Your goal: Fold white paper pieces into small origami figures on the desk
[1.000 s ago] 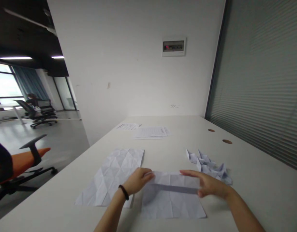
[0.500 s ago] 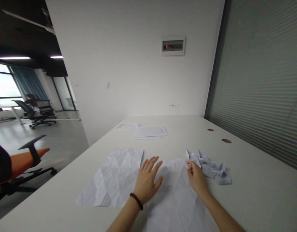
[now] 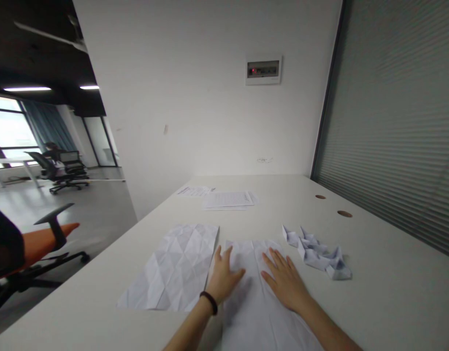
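Observation:
A creased sheet of white paper [image 3: 259,317] lies unfolded on the table in front of me, its near end cut off by the frame. My right hand [image 3: 285,280] rests flat on its right side with the fingers spread. Over the left edge of the same sheet is my left hand [image 3: 224,278], fingers apart, a dark band round its wrist; whether it presses on the paper I cannot tell. A second paper sheet [image 3: 175,270] with a grid of triangular creases lies to the left. Folded white paper pieces [image 3: 319,253] with pointed tips stand to the right.
Printed sheets [image 3: 228,199] lie farther back on the white table [image 3: 283,204], towards the wall. Two round holes, one of them the nearer hole [image 3: 345,213], are near its right edge, beside a blind-covered partition. An orange chair [image 3: 45,239] stands on the left.
The sheet between my hands was folded over and is now opened out towards me. My right hand has gone from pinching its far edge to lying flat on it.

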Demonstrator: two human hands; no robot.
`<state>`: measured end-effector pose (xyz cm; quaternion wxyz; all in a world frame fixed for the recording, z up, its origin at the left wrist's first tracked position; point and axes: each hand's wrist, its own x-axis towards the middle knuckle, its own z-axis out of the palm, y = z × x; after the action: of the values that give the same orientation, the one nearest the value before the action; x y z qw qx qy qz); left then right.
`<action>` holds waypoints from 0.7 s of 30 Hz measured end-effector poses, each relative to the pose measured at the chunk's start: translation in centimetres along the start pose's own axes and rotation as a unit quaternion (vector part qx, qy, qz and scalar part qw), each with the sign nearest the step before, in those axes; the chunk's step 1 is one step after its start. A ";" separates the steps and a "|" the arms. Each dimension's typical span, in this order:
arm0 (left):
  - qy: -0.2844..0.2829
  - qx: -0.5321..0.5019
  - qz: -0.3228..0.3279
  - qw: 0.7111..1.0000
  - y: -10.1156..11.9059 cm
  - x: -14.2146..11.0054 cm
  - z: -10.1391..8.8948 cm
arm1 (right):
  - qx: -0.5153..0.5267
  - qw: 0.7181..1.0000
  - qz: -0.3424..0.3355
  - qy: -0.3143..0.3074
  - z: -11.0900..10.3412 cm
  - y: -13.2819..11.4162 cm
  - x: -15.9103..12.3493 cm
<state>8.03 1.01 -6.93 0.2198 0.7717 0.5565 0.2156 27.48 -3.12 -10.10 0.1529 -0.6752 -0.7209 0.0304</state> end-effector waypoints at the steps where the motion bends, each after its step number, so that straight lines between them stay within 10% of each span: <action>1: 0.006 -0.040 -0.029 0.999 -0.1 0.2 -0.4 | 0.000 1.000 0.007 0.005 0.0 0.0 0.1; 6: -0.057 -0.190 -0.053 0.979 -0.1 0.0 -1.3 | 0.009 0.999 0.031 0.029 0.3 0.2 0.3; 11: -0.077 -0.091 0.066 0.991 0.5 -0.4 -2.5 | 0.124 0.986 0.038 0.103 0.3 1.4 1.1; 21: 0.088 -0.048 0.023 0.995 -6.3 3.9 -16.1 | 0.222 0.962 0.043 0.152 1.4 1.8 1.8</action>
<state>-4.95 8.14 2.86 0.2015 0.7510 0.5446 0.3144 28.74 -0.95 -11.52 0.4058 -0.6515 -0.6341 0.0934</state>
